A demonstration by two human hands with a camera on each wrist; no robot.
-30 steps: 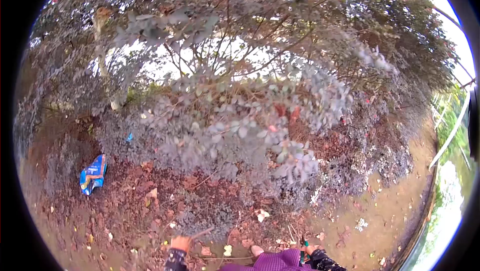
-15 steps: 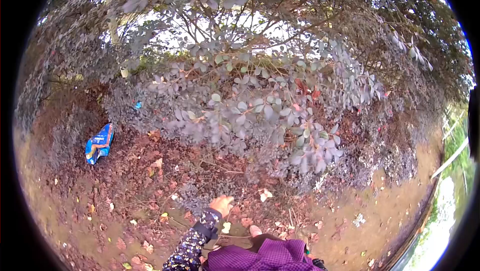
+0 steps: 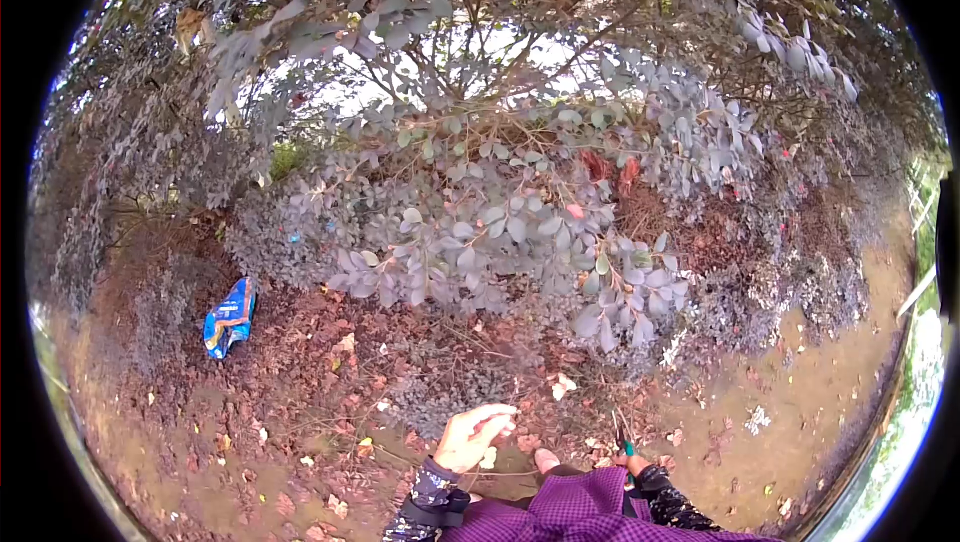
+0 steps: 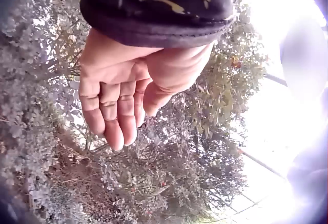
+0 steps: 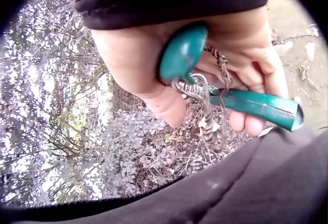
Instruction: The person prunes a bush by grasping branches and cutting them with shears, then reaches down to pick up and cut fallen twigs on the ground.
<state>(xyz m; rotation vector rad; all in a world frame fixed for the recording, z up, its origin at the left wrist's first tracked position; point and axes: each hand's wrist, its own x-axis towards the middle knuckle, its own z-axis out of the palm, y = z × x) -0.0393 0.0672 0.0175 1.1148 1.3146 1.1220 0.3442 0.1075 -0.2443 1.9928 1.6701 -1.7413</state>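
My left hand (image 3: pixel 470 439) is held out over the leaf litter, palm showing in the left wrist view, its fingers lightly bent with nothing between them. A dark flowered sleeve (image 4: pixel 159 8) covers that wrist. Low on the right of the head view, my right hand (image 3: pixel 638 465) holds green-handled pruning shears (image 3: pixel 627 442), blades pointing away from me. In the right wrist view the fingers curl round the shears' handles (image 5: pixel 256 107), with a coil spring and a twisted cord between them. The blades are hidden there. Leafy purple-grey shrub branches (image 3: pixel 520 232) hang ahead of both hands.
A blue plastic bag (image 3: pixel 230 319) lies on the ground at left. Fallen leaves (image 3: pixel 310 372) cover the soil below the shrub. A bare dirt path (image 3: pixel 800 392) runs along the right, beside a raised edge. My foot (image 3: pixel 545 458) is below, near the purple checked clothing (image 3: pixel 570 502).
My left hand, which held a thin stick one second ago, reached forward and right and now holds nothing. The right hand with the shears has come further into view.
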